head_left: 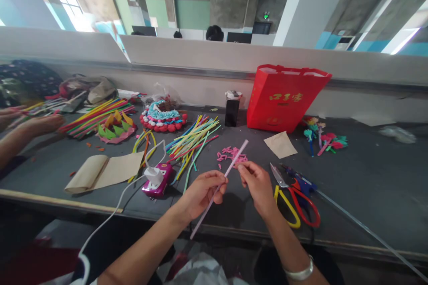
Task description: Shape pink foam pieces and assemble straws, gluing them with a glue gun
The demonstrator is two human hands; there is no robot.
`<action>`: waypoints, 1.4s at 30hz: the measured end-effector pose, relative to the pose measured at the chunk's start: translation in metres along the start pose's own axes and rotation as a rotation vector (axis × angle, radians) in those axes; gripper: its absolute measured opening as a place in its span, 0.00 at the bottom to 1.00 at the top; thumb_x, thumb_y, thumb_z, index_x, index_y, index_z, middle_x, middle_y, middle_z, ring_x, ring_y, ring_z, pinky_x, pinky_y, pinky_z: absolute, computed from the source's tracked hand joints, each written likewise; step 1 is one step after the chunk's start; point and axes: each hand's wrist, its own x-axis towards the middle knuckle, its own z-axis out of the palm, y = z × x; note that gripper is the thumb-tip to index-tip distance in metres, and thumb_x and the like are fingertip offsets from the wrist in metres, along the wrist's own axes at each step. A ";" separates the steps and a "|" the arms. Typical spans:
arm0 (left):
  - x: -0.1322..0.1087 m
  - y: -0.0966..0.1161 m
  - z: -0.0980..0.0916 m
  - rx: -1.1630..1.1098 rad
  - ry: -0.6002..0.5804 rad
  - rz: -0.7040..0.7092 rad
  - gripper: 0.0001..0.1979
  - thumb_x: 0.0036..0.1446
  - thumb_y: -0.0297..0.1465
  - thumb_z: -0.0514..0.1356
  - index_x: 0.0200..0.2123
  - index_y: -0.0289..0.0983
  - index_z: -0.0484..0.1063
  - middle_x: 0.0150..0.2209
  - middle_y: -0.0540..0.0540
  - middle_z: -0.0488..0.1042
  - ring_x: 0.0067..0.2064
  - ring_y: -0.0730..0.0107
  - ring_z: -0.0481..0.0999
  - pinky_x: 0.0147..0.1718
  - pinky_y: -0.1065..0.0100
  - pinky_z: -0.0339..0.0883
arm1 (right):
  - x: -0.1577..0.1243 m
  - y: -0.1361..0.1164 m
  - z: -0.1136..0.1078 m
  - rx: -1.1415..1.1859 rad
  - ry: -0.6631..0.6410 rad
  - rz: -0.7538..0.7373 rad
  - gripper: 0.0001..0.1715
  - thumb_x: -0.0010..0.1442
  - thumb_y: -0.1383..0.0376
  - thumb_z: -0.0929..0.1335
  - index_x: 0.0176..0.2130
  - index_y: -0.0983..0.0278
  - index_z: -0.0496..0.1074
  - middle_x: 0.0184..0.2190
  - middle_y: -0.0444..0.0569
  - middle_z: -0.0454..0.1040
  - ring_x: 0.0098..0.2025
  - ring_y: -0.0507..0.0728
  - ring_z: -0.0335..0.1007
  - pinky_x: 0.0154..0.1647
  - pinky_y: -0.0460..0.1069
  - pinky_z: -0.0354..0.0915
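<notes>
My left hand (pixel 206 191) is closed round a thin pale pink stick (pixel 238 155), perhaps a straw, which slants from lower left to upper right. My right hand (pixel 256 182) is just right of the stick, thumb and fingertips pinched together; whether something small is between them I cannot make out. Behind the stick lies a scatter of small pink pieces (pixel 224 153). Scissors (pixel 294 198) with one yellow and one red handle lie right of my right hand, partly over a blue glue gun (pixel 302 182). A clear rod trails from the glue gun to the lower right.
A bundle of coloured sticks (pixel 192 142) lies left of the pieces, near a purple power strip (pixel 157 180) with a white cord and a brown paper roll (pixel 88 173). A red bag (pixel 284 100) stands behind. Another person's hands (pixel 43 124) are at far left.
</notes>
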 end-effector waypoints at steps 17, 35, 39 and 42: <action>-0.004 -0.004 0.004 -0.090 0.017 0.112 0.07 0.53 0.28 0.64 0.36 0.30 0.76 0.20 0.52 0.66 0.16 0.87 0.55 0.18 0.77 0.48 | -0.019 0.019 -0.007 -0.514 -0.137 -0.454 0.11 0.65 0.64 0.64 0.41 0.60 0.76 0.34 0.47 0.79 0.37 0.55 0.74 0.42 0.50 0.66; 0.004 -0.014 -0.010 -0.155 0.008 0.068 0.09 0.50 0.29 0.67 0.34 0.29 0.76 0.24 0.50 0.68 0.21 0.84 0.63 0.20 0.78 0.56 | -0.047 0.017 0.009 -0.335 -0.117 -0.153 0.12 0.63 0.61 0.64 0.38 0.63 0.75 0.22 0.43 0.75 0.24 0.53 0.72 0.30 0.45 0.65; 0.006 -0.018 -0.007 -0.181 0.055 0.130 0.10 0.49 0.28 0.68 0.35 0.29 0.77 0.26 0.50 0.68 0.22 0.84 0.62 0.21 0.78 0.56 | -0.049 0.017 0.013 -0.335 -0.135 -0.170 0.13 0.64 0.61 0.63 0.39 0.62 0.75 0.22 0.43 0.74 0.24 0.53 0.71 0.30 0.45 0.65; 0.006 -0.020 -0.005 -0.181 0.108 0.125 0.10 0.48 0.29 0.68 0.34 0.30 0.77 0.25 0.51 0.67 0.22 0.84 0.61 0.21 0.78 0.55 | -0.051 0.017 0.015 -0.376 -0.149 -0.189 0.13 0.64 0.62 0.63 0.41 0.62 0.76 0.24 0.44 0.76 0.25 0.54 0.72 0.31 0.45 0.66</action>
